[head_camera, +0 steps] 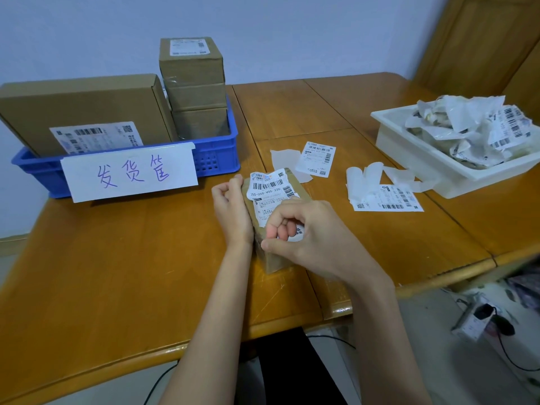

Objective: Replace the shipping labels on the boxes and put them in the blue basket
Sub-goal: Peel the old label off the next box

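Observation:
A small cardboard box (274, 258) lies on the wooden table in front of me. Its white shipping label (270, 191) is wrinkled and partly lifted at the far end. My left hand (232, 211) presses against the box's left side, fingers curled. My right hand (301, 229) rests on the box's near end, thumb and fingers pinching the label's near edge. The blue basket (216, 153) stands at the far left with a handwritten paper sign (131, 172) on its front. It holds a large flat box (84, 109) and a stack of small boxes (194, 83).
Two fresh labels (317, 159) (388, 198) and several torn backing strips (365, 176) lie on the table to the right of the box. A white tray (409, 150) full of crumpled old labels sits at the right edge. Cables and a power strip (479, 320) lie on the floor.

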Available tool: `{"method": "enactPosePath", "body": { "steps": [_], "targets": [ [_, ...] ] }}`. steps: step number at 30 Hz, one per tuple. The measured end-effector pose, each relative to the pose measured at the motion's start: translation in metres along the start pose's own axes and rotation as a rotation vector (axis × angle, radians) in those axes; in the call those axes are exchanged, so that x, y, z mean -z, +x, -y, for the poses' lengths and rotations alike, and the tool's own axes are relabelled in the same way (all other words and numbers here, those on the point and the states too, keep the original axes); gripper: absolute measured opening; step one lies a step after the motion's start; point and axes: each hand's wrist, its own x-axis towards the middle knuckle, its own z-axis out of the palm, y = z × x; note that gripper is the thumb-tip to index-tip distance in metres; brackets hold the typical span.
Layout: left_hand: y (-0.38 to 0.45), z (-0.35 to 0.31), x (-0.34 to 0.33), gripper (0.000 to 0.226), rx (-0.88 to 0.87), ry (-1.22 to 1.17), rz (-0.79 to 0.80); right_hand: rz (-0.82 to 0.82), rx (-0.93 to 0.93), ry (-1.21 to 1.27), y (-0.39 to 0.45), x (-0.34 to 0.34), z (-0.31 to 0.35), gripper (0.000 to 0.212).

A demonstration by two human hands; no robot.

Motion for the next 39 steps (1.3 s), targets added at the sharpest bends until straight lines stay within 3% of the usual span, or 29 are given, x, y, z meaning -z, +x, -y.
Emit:
{"method": "enactPosePath", "body": {
  "steps": [7,10,13,15,22,39],
  "targets": [
    [0.000,0.000,-0.001,0.018,-0.002,0.013,-0.005,-0.013,-0.006,0.034,0.000,0.004,0.003,0.014],
    [-0.001,0.001,0.001,0.018,-0.013,0.013,0.001,-0.066,0.059,-0.189,-0.003,-0.008,-0.001,0.028],
    [-0.002,0.000,0.002,0.019,-0.014,0.020,0.007,-0.254,0.179,-0.358,-0.005,-0.027,-0.006,0.030],
    [-0.003,-0.002,0.002,0.018,-0.009,0.010,0.018,-0.315,0.206,-0.335,-0.006,-0.030,-0.007,0.021],
    [-0.002,-0.001,0.002,0.018,0.008,-0.003,0.018,-0.297,0.176,-0.247,-0.006,-0.027,-0.007,0.012],
    [-0.003,0.002,0.002,0.018,-0.033,0.062,0.024,-0.299,0.142,-0.046,-0.007,-0.011,-0.012,0.016]
  ]
}}
